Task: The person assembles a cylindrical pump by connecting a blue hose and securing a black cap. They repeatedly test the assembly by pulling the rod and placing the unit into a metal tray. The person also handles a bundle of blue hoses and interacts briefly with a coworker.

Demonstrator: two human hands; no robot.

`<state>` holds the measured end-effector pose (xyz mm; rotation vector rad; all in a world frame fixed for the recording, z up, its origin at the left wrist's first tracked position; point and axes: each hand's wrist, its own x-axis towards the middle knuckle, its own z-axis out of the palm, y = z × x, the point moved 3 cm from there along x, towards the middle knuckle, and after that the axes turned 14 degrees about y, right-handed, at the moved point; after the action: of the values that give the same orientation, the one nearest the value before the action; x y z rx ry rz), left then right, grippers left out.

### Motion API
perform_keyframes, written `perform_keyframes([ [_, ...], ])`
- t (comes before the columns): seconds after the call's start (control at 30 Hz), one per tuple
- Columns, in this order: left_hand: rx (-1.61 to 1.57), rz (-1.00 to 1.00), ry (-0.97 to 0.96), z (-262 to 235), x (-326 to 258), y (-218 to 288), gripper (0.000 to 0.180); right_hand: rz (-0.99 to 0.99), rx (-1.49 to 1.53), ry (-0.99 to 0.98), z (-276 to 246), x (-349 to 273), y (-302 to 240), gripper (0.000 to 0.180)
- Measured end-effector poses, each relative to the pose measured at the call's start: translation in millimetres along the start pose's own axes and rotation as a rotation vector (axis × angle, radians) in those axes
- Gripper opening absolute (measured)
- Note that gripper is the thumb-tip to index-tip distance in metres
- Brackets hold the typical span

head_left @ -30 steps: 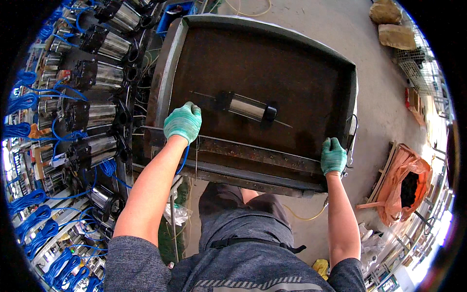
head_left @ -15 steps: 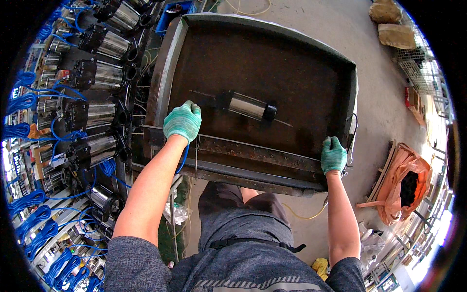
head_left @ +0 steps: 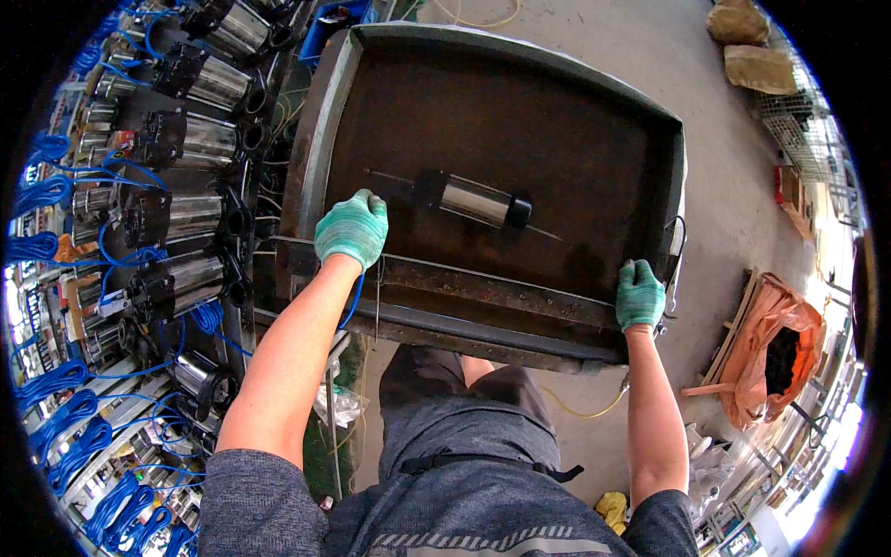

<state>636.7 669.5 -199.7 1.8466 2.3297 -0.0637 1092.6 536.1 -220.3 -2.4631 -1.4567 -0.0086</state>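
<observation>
My left hand (head_left: 352, 227), in a green knit glove, is closed in a fist over the near left part of a dark metal tank (head_left: 320, 139). A blue cable (head_left: 354, 302) comes out beneath its wrist; whether the fingers grip it is hidden. My right hand (head_left: 640, 295), gloved alike, is closed at the tank's near right corner, and what it holds cannot be made out. Between and beyond both hands, a silver cylindrical motor (head_left: 474, 200) with black ends lies tilted inside the tank, touched by neither hand. Thin straight lines extend from both its ends.
Several similar silver-and-black motors (head_left: 200, 139) stand in rows at the left, with coiled blue cables (head_left: 58, 381) beside them. A blue bin (head_left: 320, 37) stands beyond the tank's far left corner. At the right are an orange sack (head_left: 756, 362) with dark contents and a wire basket (head_left: 789, 121).
</observation>
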Motion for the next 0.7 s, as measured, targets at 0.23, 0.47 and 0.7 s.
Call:
perform_keyframes([
  [0.23,-0.009,0.005,0.016,0.1,-0.7,-0.2,0.041,0.019,0.017,-0.007,1.7,-0.6,2.0,0.034],
  [0.47,0.005,0.001,0.011,2.7,0.3,-1.4,0.041,0.008,0.012,0.000,2.6,-0.1,3.1,0.033],
  [0.7,0.007,-0.004,0.014,5.3,0.7,-2.9,0.043,0.012,0.006,-0.008,0.3,0.0,0.0,0.034],
])
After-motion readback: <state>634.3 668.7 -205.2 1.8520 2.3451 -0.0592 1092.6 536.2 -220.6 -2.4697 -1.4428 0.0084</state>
